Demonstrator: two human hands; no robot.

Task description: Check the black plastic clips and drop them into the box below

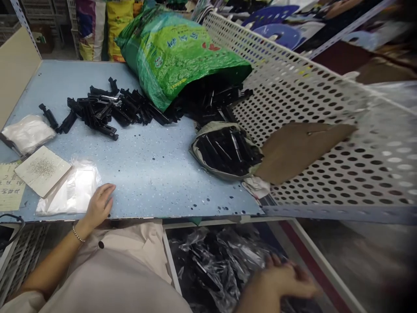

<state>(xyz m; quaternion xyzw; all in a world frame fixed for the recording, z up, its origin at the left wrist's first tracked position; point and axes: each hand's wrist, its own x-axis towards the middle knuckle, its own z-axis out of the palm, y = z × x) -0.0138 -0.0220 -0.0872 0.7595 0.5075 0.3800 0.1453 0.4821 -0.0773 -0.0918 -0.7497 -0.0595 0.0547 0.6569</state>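
dim edges, soft glare on blue tabletop (137,165), right hand (276,278) motion-blurred

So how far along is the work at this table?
Looks done: black parts in clear plastic, in the bin below.
In hand: nothing visible in the left hand; right hand blurred over the bin.
Seemingly left: loose black parts on the table, more in the green sack and cloth pouch.
Can't tell the share done.

Left hand (101,202) low with fingers together, beaded left wrist, right hand (282,278) blurred, fingers spread
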